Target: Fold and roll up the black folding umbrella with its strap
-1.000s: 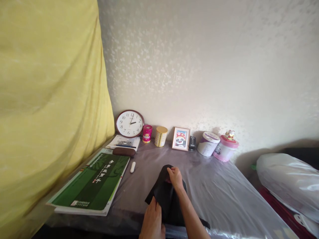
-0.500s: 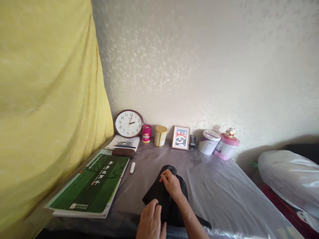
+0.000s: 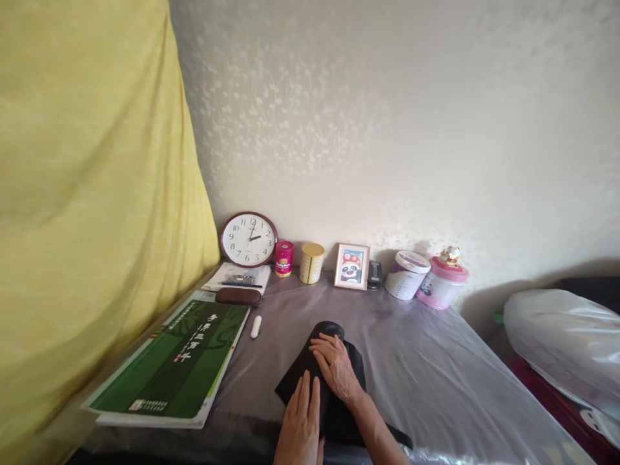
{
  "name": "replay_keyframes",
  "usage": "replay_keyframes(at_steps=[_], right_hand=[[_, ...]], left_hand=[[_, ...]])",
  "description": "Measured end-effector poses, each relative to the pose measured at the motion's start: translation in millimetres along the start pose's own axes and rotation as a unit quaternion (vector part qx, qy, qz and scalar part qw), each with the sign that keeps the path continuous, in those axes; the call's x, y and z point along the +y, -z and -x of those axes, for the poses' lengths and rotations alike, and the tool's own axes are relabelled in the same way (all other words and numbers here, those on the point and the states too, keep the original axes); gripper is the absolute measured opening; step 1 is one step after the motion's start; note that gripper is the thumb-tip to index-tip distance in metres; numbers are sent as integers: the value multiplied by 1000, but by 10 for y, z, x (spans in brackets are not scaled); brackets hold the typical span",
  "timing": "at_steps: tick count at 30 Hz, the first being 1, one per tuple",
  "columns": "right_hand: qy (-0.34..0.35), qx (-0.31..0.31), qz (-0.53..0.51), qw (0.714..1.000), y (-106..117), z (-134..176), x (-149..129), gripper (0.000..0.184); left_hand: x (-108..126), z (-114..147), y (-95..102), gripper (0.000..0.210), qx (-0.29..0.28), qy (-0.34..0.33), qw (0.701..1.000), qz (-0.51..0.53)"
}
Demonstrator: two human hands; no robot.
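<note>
A folded piece of black fabric [image 3: 354, 363] lies at the front middle of the table, with a narrow strip of it reaching to the right near the front edge. Its exact kind does not show. My right hand [image 3: 335, 367] rests flat on its upper part, fingers stretched toward the left. Lower down, my left hand [image 3: 301, 413] lies on the fabric's near left part with its fingers extended forward. Neither hand grips anything. The hands and right forearm hide part of the fabric.
Left of the hands lie a green book [image 3: 179, 361], a white oblong object [image 3: 256, 327] and a brown case [image 3: 238, 296]. Along the wall stand a clock [image 3: 249, 239], a pink can [image 3: 283, 259], a yellow-lidded can [image 3: 311, 263], a framed picture [image 3: 351, 266] and two tubs, white [image 3: 407, 275] and pink [image 3: 442, 284].
My right hand has gone from curled fingers to lying flat on the black fabric. My left hand has moved slightly forward and its fingers have straightened.
</note>
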State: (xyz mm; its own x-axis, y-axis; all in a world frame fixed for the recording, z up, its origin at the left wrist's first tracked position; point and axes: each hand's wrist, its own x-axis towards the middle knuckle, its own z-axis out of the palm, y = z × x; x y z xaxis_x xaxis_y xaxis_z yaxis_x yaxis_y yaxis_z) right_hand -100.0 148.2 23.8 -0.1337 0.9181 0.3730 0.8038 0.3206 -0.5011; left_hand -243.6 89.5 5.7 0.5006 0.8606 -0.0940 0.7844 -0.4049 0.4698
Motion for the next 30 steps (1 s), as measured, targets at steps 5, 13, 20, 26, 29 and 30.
replay_keyframes(at_steps=[5, 13, 20, 26, 29, 30], right_hand=[[-32, -3, 19, 999, -38, -253, 175, 30], [-130, 34, -1, 991, -24, -511, 438, 29], [-273, 127, 40, 953, 279, -104, 634, 34], [-377, 119, 1, 919, 462, 399, 763, 26], [-417, 82, -61, 903, 441, 446, 756, 30], [-418, 78, -67, 902, 429, 439, 743, 31]], left_hand=[[135, 46, 198, 88, -50, 36, 998, -10], [176, 39, 296, 97, -61, 49, 997, 13], [52, 0, 108, 105, -19, 28, 998, 54], [18, 64, 110, 99, 14, 21, 995, 100], [29, 66, 140, 97, 18, 29, 992, 122], [31, 64, 145, 96, 19, 28, 991, 126]])
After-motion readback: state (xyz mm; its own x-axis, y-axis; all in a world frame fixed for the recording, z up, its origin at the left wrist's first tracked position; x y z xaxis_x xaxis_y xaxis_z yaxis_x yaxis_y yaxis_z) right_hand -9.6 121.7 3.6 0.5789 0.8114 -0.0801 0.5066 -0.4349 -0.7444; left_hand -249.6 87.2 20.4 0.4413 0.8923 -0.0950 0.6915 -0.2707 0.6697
